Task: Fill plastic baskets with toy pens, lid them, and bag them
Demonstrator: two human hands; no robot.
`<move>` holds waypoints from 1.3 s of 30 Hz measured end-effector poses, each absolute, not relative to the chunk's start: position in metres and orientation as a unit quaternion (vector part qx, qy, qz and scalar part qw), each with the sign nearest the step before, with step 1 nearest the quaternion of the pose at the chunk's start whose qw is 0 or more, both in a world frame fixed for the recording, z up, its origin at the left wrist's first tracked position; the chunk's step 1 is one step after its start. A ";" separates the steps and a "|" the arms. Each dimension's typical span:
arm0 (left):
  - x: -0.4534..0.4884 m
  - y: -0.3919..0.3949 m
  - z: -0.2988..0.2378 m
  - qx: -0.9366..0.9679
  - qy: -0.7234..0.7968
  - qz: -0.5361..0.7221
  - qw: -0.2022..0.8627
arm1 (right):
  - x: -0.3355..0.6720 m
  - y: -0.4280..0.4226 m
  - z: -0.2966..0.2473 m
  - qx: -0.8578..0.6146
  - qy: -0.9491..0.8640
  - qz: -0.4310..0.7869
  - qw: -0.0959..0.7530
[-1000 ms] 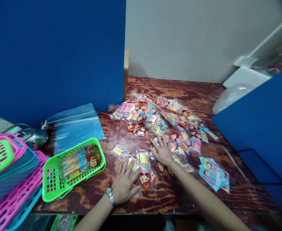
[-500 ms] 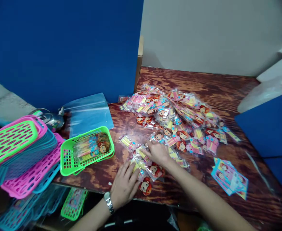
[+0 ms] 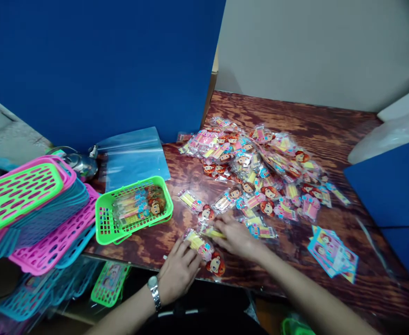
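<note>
My left hand (image 3: 179, 270), with a silver watch on the wrist, is at the front of the table. Its curled fingers and thumb close on the left end of a clear packet (image 3: 198, 243) of yellow sticks with a red-haired cartoon head. My right hand (image 3: 235, 236) pinches another packet with yellow sticks (image 3: 212, 232), just above and right of the first. A packet (image 3: 189, 202) and a cartoon head (image 3: 206, 213) lie beyond the hands. Farther back spreads a large heap of similar packets (image 3: 246, 158).
A green basket (image 3: 102, 223) holding several packets stands left of my hands. Stacked pink, blue and green baskets (image 3: 51, 218) crowd the far left. Clear plastic bags (image 3: 135, 156) lie behind, printed cards (image 3: 333, 253) at right. A blue panel (image 3: 103, 65) rises behind.
My right hand has drawn back slightly from the heap's near edge and now has a packet in its fingers. My left hand stays by the front packets. The view has shifted a little.
</note>
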State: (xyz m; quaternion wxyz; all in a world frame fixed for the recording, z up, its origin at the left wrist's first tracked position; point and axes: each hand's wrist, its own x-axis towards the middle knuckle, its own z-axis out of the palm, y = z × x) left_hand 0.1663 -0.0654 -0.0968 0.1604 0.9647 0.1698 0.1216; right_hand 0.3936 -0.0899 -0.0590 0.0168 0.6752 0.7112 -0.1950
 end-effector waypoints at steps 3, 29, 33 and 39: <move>0.159 -0.067 -0.108 0.964 0.166 0.140 0.151 | 0.374 -0.102 -0.067 0.726 0.672 -0.130 0.068; 0.138 -0.064 -0.107 0.926 0.196 0.244 0.211 | 0.353 0.018 -0.045 0.720 0.670 -0.171 0.061; 0.143 -0.064 -0.111 0.931 0.178 0.230 0.219 | 0.335 0.015 -0.053 0.719 0.670 -0.168 0.076; 0.149 -0.062 -0.110 0.934 0.152 0.226 0.231 | 0.396 0.007 -0.013 0.656 0.735 -0.155 0.073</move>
